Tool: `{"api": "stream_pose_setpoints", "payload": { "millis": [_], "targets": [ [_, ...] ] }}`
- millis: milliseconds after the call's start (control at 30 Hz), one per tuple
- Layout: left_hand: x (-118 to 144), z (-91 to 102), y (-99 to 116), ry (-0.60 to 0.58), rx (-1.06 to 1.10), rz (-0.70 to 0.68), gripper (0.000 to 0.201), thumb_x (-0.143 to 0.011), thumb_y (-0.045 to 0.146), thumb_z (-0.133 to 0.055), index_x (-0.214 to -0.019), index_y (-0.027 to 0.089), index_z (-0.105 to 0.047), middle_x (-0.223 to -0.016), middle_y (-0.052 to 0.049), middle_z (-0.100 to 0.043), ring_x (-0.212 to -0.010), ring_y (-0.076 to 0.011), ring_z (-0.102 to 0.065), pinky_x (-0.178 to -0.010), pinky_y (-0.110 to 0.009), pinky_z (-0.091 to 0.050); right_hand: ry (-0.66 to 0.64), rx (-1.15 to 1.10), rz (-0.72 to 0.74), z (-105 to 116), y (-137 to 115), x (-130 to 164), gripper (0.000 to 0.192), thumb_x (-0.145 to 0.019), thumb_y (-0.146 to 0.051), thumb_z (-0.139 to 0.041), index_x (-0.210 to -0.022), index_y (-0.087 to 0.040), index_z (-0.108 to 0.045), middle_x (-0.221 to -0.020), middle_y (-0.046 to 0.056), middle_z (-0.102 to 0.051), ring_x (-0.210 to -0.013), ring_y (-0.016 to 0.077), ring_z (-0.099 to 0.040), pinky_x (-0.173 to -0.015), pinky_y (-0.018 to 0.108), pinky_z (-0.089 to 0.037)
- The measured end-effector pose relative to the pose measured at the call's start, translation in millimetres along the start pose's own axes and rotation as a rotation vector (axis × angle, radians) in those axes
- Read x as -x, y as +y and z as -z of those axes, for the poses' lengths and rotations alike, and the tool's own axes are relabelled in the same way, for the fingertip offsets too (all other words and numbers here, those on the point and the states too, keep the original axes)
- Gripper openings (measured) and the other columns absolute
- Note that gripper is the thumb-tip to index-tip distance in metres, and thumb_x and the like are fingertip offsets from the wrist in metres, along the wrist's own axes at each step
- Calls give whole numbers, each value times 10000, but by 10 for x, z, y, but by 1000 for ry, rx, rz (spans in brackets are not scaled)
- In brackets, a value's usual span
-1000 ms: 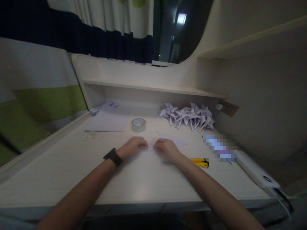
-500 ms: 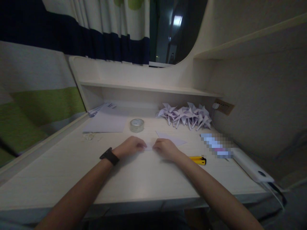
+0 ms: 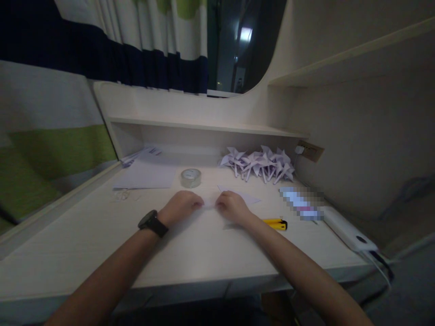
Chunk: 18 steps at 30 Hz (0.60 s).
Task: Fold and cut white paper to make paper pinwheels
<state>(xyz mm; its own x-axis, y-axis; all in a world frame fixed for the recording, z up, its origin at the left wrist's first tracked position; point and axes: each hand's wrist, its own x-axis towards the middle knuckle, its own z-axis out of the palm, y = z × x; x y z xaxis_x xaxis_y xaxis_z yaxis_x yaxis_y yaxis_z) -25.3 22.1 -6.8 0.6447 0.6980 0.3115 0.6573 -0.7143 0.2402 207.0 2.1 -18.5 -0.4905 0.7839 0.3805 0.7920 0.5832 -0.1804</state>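
Between my two hands is a small strip of white paper, gripped at both ends just above the desk. My left hand, with a black watch on its wrist, pinches the left end. The right end is in the closed fingers of my right hand. Behind my right hand lies a flat white paper piece with a pointed corner, partly covered by that hand. A yellow utility knife rests beside my right forearm, which hides part of it.
A roll of clear tape stands beyond my left hand. White paper sheets and small scraps lie to the left. Several paper pinwheels are heaped at the back right. A blurred-out device and a white power strip line the right side.
The view has shifted slightly, moving the desk items a little left in the picture. My left wrist has turned so the watch face shows more. Both hands still hold the paper strip.
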Motion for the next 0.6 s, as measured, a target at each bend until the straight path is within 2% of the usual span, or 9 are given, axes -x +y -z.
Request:
{"api": "stream_pose_setpoints", "payload": {
  "millis": [200,400,600],
  "targets": [
    [31,-68,78,-42,-64,-94,233,-871,180,-494,-901,193,-725,-909,-66,-734,-856,-213,-655,-767,-301,-433,-74,5,-11,19,-21,18,175,-789,-129,-566,-846,-173,-726,-862,72,-695,-813,184,-607,-723,259,-399],
    [23,-77,18,-107,49,-70,219,-854,186,-498,-852,193,-716,-872,-63,-727,-799,-198,-639,-721,-293,-420,-111,-61,8,14,44,4,152,-781,-138,-604,-852,-179,-731,-859,53,-717,-781,164,-620,-698,237,-395],
    [33,-80,-44,-118,146,-77,207,-852,206,-495,-837,171,-699,-860,-88,-711,-799,-204,-615,-738,-303,-419,-180,-150,32,12,113,-9,154,-797,-119,-594,-850,-161,-731,-813,47,-724,-724,139,-612,-669,218,-393]
  ]
}}
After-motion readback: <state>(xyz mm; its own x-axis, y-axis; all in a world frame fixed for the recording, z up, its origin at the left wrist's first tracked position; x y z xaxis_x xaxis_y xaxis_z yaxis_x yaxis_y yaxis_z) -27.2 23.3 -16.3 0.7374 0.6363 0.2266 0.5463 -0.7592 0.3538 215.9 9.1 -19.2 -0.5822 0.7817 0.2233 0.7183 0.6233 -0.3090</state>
